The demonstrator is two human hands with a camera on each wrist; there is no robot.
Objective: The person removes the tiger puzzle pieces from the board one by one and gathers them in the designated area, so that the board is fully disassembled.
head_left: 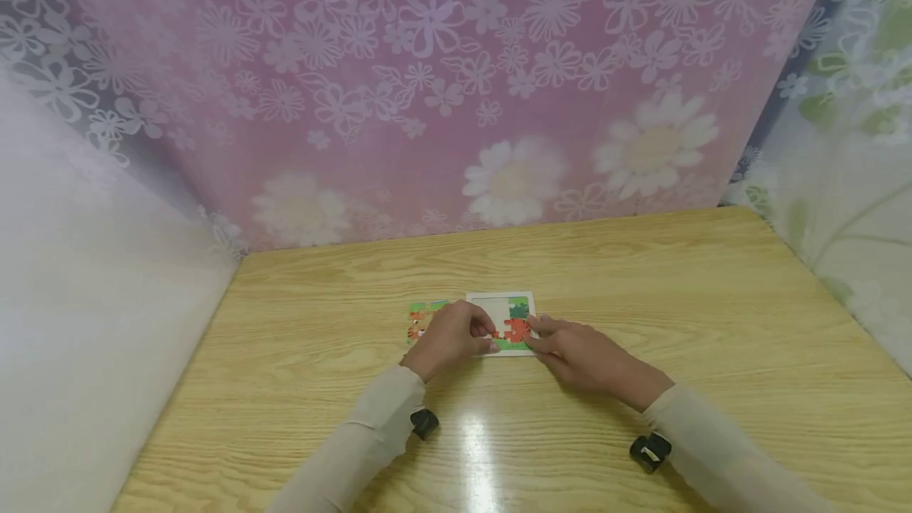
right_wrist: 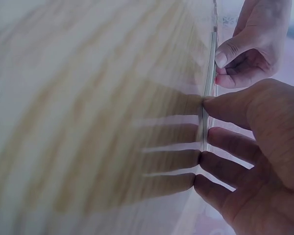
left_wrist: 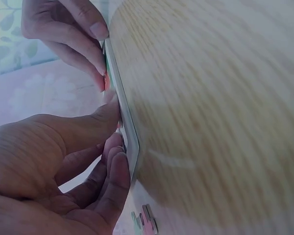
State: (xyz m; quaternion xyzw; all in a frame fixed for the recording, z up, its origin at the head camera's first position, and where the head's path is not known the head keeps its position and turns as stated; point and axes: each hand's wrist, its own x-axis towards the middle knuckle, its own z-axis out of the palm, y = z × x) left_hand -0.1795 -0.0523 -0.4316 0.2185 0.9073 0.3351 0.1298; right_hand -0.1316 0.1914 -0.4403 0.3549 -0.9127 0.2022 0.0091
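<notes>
White edges one puzzle frame [head_left: 500, 294], which two hands [head_left: 449, 332] [head_left: 587, 356] touch.

From where I stand, a broad, pale yellow wood-grain tabletop [head_left: 712, 283] fills the lower part of the scene, its streaks running mostly sideways. Behind its far edge rises a pinkish-purple floral wall covering [head_left: 442, 133], scattered with white outlined blossoms above and large, soft white daisies [head_left: 655, 149] low down. To the left stands a plain, whitish side panel [head_left: 85, 275]; to the right, a pale side panel with green leaf patterns [head_left: 862, 141]. Light leaves a bright, white vertical glare [head_left: 479, 457] on the table's near part.
</notes>
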